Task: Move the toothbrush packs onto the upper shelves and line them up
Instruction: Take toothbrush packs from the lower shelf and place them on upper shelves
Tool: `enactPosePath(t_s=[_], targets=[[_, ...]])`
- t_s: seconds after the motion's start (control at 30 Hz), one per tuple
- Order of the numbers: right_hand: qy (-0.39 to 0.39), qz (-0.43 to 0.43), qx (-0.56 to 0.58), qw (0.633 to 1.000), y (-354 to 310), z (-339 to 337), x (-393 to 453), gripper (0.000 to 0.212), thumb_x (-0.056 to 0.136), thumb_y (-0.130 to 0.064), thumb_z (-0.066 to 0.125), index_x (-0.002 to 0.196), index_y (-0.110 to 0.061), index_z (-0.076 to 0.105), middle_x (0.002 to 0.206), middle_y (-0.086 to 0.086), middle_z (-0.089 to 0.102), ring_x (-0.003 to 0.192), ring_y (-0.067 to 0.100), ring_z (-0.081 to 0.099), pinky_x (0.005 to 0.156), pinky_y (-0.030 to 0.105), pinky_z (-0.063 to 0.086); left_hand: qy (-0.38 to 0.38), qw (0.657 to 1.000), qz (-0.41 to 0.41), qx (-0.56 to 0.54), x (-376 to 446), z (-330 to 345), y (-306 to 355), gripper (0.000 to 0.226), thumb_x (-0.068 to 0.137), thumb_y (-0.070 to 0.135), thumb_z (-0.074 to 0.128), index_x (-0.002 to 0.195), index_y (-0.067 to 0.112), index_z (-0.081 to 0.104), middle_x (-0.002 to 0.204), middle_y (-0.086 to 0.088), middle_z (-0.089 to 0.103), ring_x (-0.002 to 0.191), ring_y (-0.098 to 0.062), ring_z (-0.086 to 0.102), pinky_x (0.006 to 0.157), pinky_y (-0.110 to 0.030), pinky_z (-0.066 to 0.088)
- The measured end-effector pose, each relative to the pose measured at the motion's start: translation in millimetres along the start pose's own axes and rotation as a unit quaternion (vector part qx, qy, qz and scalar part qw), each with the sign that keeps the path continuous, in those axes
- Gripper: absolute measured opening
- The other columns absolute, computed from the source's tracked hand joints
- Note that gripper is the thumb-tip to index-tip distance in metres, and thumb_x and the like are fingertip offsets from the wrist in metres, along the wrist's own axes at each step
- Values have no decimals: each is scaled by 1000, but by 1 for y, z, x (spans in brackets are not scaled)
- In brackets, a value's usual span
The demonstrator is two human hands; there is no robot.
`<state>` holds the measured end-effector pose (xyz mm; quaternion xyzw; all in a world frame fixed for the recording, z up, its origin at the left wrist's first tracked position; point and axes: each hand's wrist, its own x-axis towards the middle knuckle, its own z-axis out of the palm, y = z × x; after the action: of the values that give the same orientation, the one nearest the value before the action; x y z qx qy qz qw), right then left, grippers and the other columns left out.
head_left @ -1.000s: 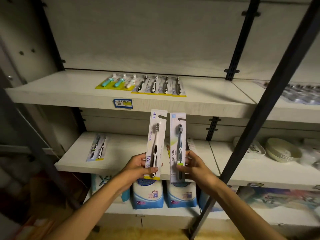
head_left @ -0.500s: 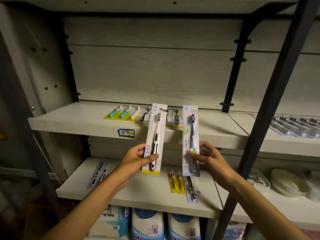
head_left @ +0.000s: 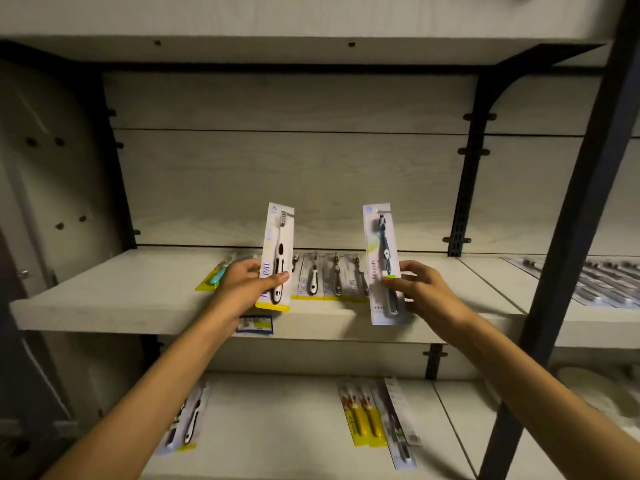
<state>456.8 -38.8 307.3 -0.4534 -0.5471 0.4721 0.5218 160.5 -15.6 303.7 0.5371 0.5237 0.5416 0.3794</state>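
Toothbrush packs, two of them, are up in your hands in front of the upper shelf (head_left: 104, 303). Your left hand (head_left: 242, 285) grips the white-and-black brush pack (head_left: 277, 258) near its lower end, thumb across the front, fingers curled behind; pack stands nearly upright, tilted slightly right at the top, yellow bottom edge over the shelf's front lip. Your right hand (head_left: 420, 289) pinches the dark blue brush pack (head_left: 382, 265) at its lower right edge, thumb on the front, fingers behind; pack upright, its bottom hanging just past the shelf edge. The two held packs are apart, with a gap between them.

Behind them, flat on the upper shelf, lies a row of packs (head_left: 329, 278) side by side; a teal-handled pack (head_left: 216, 277) shows at the row's left end, partly hidden by your left hand. A blue price label (head_left: 254, 323) sits on the shelf's front edge. On the lower shelf (head_left: 277, 427): one pack at left (head_left: 187, 420), yellow-handled packs (head_left: 362, 414) and a dark pack (head_left: 398, 424) at centre. A black upright post (head_left: 568, 244) crosses at right.
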Motion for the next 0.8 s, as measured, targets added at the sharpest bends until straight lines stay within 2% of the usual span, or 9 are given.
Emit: enactPosePath(t_s=[0.1, 0.17, 0.2, 0.33, 0.43, 0.5, 0.67, 0.73, 0.8], targets=[[10, -1, -11, 1000, -8, 8, 21, 23, 93, -8, 68, 114, -3, 59, 101, 13, 71, 84, 25, 71, 67, 35, 60, -13, 1000, -10, 7, 14, -1, -2, 49, 76, 22, 85, 120, 10, 66, 99, -2, 77, 90, -16, 74, 95, -42, 55], [12, 8, -30, 999, -11, 14, 35, 23, 92, -9, 68, 113, -5, 58, 103, 13, 70, 88, 26, 71, 79, 43, 60, -15, 1000, -12, 14, 20, 0, -3, 52, 75, 24, 86, 121, 10, 66, 101, -2, 77, 93, -17, 74, 97, -44, 54], [12, 10, -39, 999, -11, 17, 42, 24, 92, -9, 69, 113, -5, 59, 105, 14, 70, 88, 25, 71, 79, 42, 60, -16, 1000, -11, 19, 22, 1, -3, 50, 75, 24, 86, 120, 11, 67, 102, -2, 77, 93, -17, 74, 96, -44, 55], [17, 15, -43, 999, -8, 20, 62, 30, 90, -10, 73, 115, 0, 60, 106, 17, 70, 77, 19, 71, 58, 26, 56, -19, 999, -9, 28, 28, 8, 2, 41, 78, 22, 84, 115, 13, 68, 99, 2, 76, 91, -12, 73, 87, -33, 57], [14, 17, -41, 999, -4, 15, 71, 33, 89, -11, 74, 116, 0, 60, 109, 19, 71, 79, 21, 72, 60, 28, 57, -18, 1000, -6, 21, 31, 11, 6, 35, 78, 21, 84, 109, 16, 70, 95, 3, 77, 91, -14, 73, 90, -35, 56], [16, 18, -36, 999, -1, 11, 78, 34, 88, -11, 74, 117, 1, 60, 111, 21, 70, 80, 23, 73, 63, 31, 58, -24, 1000, 0, 18, 32, 14, 9, 27, 80, 18, 82, 104, 18, 70, 91, 4, 78, 87, -12, 74, 82, -29, 57], [6, 15, -57, 998, -4, 7, 89, 32, 89, -12, 73, 115, 3, 61, 105, 21, 72, 85, 26, 73, 72, 36, 60, -36, 999, 5, 17, 35, 24, 13, 27, 83, 18, 80, 108, 17, 68, 91, 4, 78, 82, -7, 74, 70, -21, 53], [10, 14, -106, 994, -6, 13, 95, 30, 89, -14, 73, 109, 6, 63, 95, 18, 73, 77, 22, 71, 65, 31, 59, -36, 999, 8, 16, 35, 27, 13, 26, 83, 18, 79, 106, 17, 68, 89, 5, 78, 79, -6, 74, 67, -19, 52], [37, 10, -168, 985, -6, 23, 102, 24, 88, -17, 73, 94, 6, 68, 84, 17, 72, 66, 19, 66, 57, 28, 55, -39, 999, 9, 17, 35, 29, 11, 27, 83, 17, 79, 108, 16, 69, 91, 4, 78, 80, -7, 74, 68, -19, 52]])
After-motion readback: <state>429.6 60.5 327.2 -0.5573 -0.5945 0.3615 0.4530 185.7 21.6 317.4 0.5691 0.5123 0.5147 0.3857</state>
